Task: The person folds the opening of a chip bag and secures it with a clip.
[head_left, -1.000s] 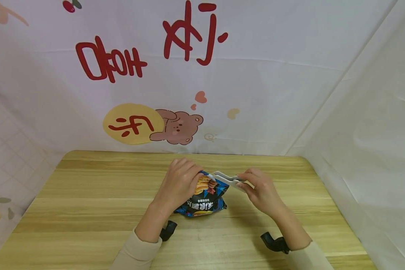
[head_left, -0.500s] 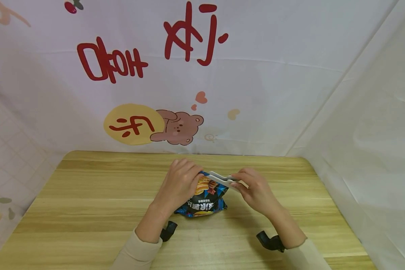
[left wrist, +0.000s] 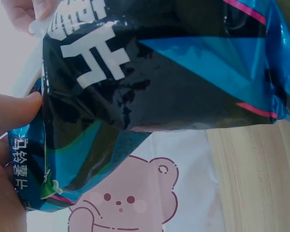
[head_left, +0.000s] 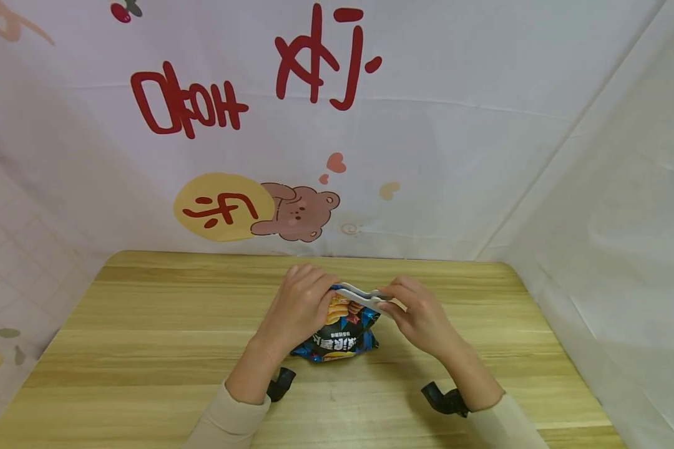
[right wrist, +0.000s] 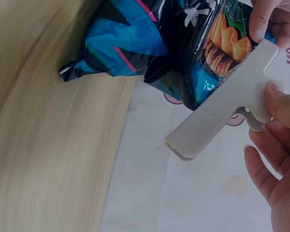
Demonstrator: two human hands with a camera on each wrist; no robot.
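A blue and black potato chip bag (head_left: 337,340) stands on the wooden table, its printing upside down in the head view. My left hand (head_left: 300,299) pinches its top edge between thumb and fingers; in the left wrist view the thumb (left wrist: 19,113) presses the foil. My right hand (head_left: 421,312) pinches the handles of a white bag clip (right wrist: 222,111). The clip's long bar lies along the bag's top edge, its inner end close to my left fingertips. In the right wrist view the bar's other end sticks out past the bag's corner. Whether the clip bites the foil is hard to tell.
The wooden table (head_left: 146,324) runs back to a white printed cloth (head_left: 455,156) with red characters and a bear. Cloth also hangs at both sides. A black curved piece (head_left: 444,399) sits by the right wrist, a similar one (head_left: 281,384) by the left.
My right hand has moved left with the bag clip, which slid along the bag's top edge toward my left fingers. My left hand and the bag have hardly moved.
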